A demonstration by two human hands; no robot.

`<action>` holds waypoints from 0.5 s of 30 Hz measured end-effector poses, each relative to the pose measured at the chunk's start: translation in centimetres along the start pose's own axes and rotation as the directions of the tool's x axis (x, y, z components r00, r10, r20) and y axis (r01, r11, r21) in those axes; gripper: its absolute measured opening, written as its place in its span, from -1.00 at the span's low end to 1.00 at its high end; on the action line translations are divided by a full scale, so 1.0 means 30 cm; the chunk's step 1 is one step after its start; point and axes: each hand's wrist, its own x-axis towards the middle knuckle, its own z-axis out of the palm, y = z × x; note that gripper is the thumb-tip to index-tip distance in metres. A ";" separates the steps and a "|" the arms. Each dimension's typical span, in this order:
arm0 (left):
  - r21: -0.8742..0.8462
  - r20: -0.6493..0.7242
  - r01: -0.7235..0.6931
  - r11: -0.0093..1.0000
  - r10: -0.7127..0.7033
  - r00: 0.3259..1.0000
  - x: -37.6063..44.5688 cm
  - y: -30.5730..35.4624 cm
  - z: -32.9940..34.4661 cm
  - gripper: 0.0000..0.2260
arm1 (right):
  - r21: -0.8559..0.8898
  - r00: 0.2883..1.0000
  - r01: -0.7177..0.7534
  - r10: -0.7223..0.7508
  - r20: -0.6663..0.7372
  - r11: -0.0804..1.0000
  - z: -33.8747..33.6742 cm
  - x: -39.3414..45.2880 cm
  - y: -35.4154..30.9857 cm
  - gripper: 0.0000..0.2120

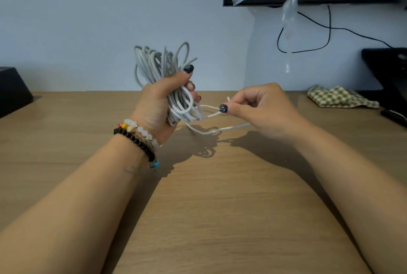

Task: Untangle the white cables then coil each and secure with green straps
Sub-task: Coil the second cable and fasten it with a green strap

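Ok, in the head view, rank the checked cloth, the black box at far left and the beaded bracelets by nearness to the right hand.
From the right hand:
1. Checked cloth, to its right on the table.
2. Beaded bracelets, on the left wrist.
3. Black box, far left edge.

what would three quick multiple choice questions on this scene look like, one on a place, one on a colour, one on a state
1. Where is the checked cloth?
A. far right of the table
B. under the left forearm
C. draped on the cable bundle

2. What colour are the beads nearest the left hand?
A. green
B. white
C. purple

3. What is the right hand doing?
A. lying flat on the table
B. pinching a loose cable end
C. holding the cloth

Answers: 1 A, the cloth lies by the right edge near the wall. 2 B, white beads sit above the black ones on the wrist. 3 B, thumb and finger pinch a strand leading from the cable bundle that the left hand grips.
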 end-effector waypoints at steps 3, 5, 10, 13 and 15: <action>0.036 -0.005 0.049 0.998 -0.049 0.999 0.000 -0.015 0.002 -0.75 | 0.053 1.000 -0.002 0.000 0.026 0.999 0.009 -0.005 -0.012 -0.84; 0.065 -0.010 0.074 0.995 -0.073 0.997 -0.003 -0.025 0.009 -0.75 | 0.098 0.999 -0.013 0.008 0.044 0.995 0.008 -0.008 -0.013 -0.84; 0.238 0.054 0.161 0.958 -0.178 0.982 -0.014 -0.050 0.018 -0.75 | 0.171 0.996 -0.048 0.035 0.077 0.984 0.007 -0.016 -0.024 -0.85; 0.335 0.057 0.201 0.921 -0.233 0.971 -0.009 -0.045 0.018 -0.80 | 0.182 0.992 -0.057 0.035 0.123 0.982 0.000 -0.018 -0.033 -0.82; 0.359 0.077 0.207 0.910 -0.250 0.965 -0.008 -0.037 0.020 -0.79 | 0.175 0.982 -0.066 0.033 0.185 0.982 0.000 -0.020 -0.038 -0.81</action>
